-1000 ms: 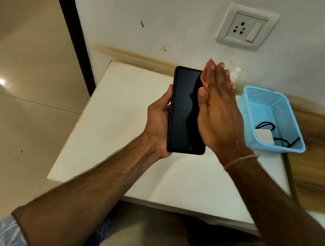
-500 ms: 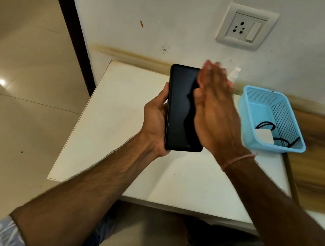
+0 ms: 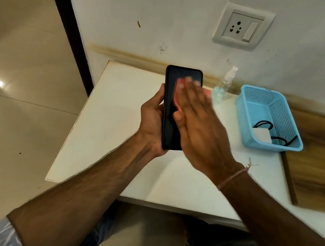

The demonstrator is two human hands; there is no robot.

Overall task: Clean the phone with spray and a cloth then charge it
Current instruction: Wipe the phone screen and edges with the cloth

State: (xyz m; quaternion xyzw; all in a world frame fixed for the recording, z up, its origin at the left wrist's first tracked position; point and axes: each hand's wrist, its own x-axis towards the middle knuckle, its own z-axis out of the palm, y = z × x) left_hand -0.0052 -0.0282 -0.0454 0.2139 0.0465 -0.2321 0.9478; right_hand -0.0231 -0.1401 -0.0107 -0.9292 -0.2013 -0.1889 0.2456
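My left hand (image 3: pixel 152 125) grips a black phone (image 3: pixel 173 95) upright above the white table (image 3: pixel 116 116), its dark screen facing me. My right hand (image 3: pixel 197 124) lies flat with straight fingers across the screen; its fingertips are motion-blurred. No cloth shows under the palm. A small clear spray bottle (image 3: pixel 225 86) with a white nozzle stands on the table by the wall, just right of the phone. A white charger with a black cable (image 3: pixel 265 134) lies in the blue basket (image 3: pixel 249 114).
A wall socket with a switch (image 3: pixel 243 27) sits above the table. A wooden surface (image 3: pixel 324 159) adjoins the table on the right. Tiled floor spreads to the left, beyond a dark door frame (image 3: pixel 66 24).
My right hand has swept leftward over the phone screen, uncovering the spray bottle behind it. The phone has shifted slightly left in my left hand.
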